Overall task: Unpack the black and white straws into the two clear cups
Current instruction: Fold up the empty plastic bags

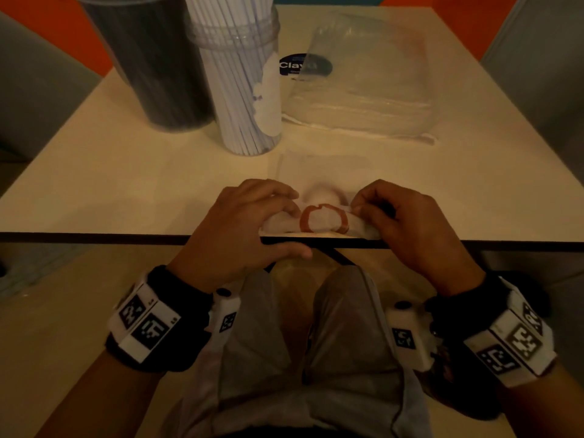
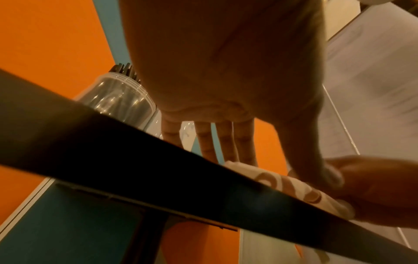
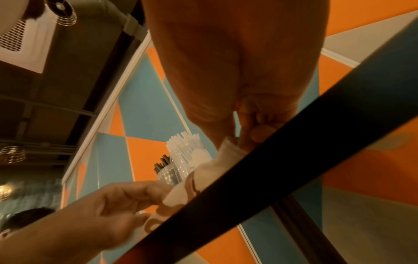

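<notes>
Both cups stood on the table (image 1: 126,172), far from its near edge. The cup of black straws (image 1: 148,61) was on the far left, and the cup of white straws (image 1: 243,90) stood just beside it on its right, nearer the person. Both looked full, so the unpacking itself seemed done or close to it.

To the right of the white cup lay a flattened clear bag (image 1: 363,90), apparently empty. A second clear wrapper (image 1: 319,191) lay in front of the white cup, reaching to the table's near edge.

The left hand (image 1: 252,222) held one end of that wrapper's folded edge, fingers curled over the top and the thumb below the table edge. The right hand (image 1: 407,222) pinched the other end between thumb and fingertips. A brown ring print (image 1: 322,219) showed between the two hands.

The wrapper would probably handle as thin, limp and slippery film, almost weightless, so a pinch at its edge or a corner should serve better than a flat palm. The straws looked light and stiff but easily bent; they were best taken as a bundle around the middle. The cups seemed top-heavy with straws standing well above their rims, so a knock from a hand could tip them.
</notes>
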A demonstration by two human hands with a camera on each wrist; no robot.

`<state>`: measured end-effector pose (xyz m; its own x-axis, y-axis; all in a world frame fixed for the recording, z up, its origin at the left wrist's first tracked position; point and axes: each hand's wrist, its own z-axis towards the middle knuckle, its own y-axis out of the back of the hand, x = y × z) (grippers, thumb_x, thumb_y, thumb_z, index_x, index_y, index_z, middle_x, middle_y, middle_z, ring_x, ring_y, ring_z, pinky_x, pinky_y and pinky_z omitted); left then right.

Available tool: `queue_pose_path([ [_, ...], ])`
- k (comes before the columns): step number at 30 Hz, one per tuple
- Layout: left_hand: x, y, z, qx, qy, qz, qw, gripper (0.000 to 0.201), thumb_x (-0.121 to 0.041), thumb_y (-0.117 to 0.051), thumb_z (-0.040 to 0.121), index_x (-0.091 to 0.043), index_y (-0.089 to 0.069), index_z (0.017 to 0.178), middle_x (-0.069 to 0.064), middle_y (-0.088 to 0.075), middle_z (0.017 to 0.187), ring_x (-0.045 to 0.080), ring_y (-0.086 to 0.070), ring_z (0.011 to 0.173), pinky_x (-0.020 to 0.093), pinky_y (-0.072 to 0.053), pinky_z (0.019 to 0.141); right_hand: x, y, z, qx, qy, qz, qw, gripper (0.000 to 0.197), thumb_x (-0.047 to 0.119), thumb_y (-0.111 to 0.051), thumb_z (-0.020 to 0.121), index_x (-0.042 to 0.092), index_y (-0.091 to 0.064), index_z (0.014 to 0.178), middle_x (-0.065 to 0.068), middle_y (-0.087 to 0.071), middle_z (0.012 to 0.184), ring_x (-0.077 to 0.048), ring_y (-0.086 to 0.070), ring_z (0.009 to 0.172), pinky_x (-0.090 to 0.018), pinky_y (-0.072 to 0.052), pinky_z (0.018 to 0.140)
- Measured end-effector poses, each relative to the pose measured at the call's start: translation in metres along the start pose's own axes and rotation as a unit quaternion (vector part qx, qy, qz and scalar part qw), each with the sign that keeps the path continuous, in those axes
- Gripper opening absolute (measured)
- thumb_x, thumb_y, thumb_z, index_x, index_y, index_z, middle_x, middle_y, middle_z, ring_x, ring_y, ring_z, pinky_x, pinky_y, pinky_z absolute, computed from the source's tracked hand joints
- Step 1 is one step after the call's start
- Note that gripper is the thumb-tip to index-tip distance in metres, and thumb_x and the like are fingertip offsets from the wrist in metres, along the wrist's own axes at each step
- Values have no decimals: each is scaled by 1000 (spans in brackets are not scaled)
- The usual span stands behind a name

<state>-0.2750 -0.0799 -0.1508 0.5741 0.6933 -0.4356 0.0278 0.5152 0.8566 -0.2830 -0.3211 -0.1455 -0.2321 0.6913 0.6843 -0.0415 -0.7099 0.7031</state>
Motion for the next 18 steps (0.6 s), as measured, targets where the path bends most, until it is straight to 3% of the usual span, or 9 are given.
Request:
queue_pose_path([
  [1,3,-1,0,4,-4,6,1000,47,-65,-58,74,-28,-66,102,-15,-58,118,5,-48,111,28,-31,88,0,0,1,1,1,-20,1000,7,22,-61,90,21,-67,88,5,-61,85,-3,-54,71,-2,-37,66],
  [3,6,-3,1,0,-9,3,1000,37,-55,-55,81,-26,-67,100,-15,-62,107,6,-52,103,30,-35,87,-2,1,0,17,17,-26,999,26,41,-60,86,18,-71,91,4,-53,100,2,-51,76,-1,-37,69],
  [6,6,-4,5,-14,-19,-2,1000,26,-39,-49,93,-21,-69,93,-11,-65,92,8,-57,87,34,-43,81,0,9,-7,75,35,-4,997,54,67,-61,63,30,-66,102,11,-43,110,8,-49,93,-3,-40,71],
  [8,5,-1,8,-29,-10,-19,999,25,-32,-46,96,-19,-67,88,-9,-64,82,10,-57,76,29,-42,73,-3,11,-10,87,58,-22,994,52,64,-66,69,31,-65,110,12,-47,106,5,-50,93,-5,-40,74],
  [10,2,2,10,-48,17,-51,997,24,-31,-44,98,-19,-62,87,-9,-61,72,8,-55,65,28,-42,64,-4,9,-10,54,52,-20,997,29,48,-63,84,32,-63,110,12,-57,98,0,-55,87,-12,-43,74],
  [13,-4,1,14,-70,60,-67,993,15,-31,-49,98,-18,-55,94,-8,-54,64,8,-51,58,27,-40,54,1,6,-10,18,7,35,999,15,35,-56,92,33,-53,106,3,-62,80,-9,-58,71,-19,-45,61],
  [16,-9,0,16,-101,45,-44,993,10,-25,-54,96,-16,-55,99,-8,-53,86,6,-50,73,27,-41,65,3,1,-5,-4,-6,20,1000,7,30,-57,93,27,-54,98,4,-54,62,-7,-54,62,-13,-40,52],
  [18,-7,-1,16,-85,7,-10,996,18,-34,-57,92,-18,-60,100,-6,-55,105,9,-52,93,29,-40,79,0,-2,0,-26,-4,-16,1000,5,28,-60,91,24,-60,93,10,-52,69,-1,-52,63,-6,-37,58],
])
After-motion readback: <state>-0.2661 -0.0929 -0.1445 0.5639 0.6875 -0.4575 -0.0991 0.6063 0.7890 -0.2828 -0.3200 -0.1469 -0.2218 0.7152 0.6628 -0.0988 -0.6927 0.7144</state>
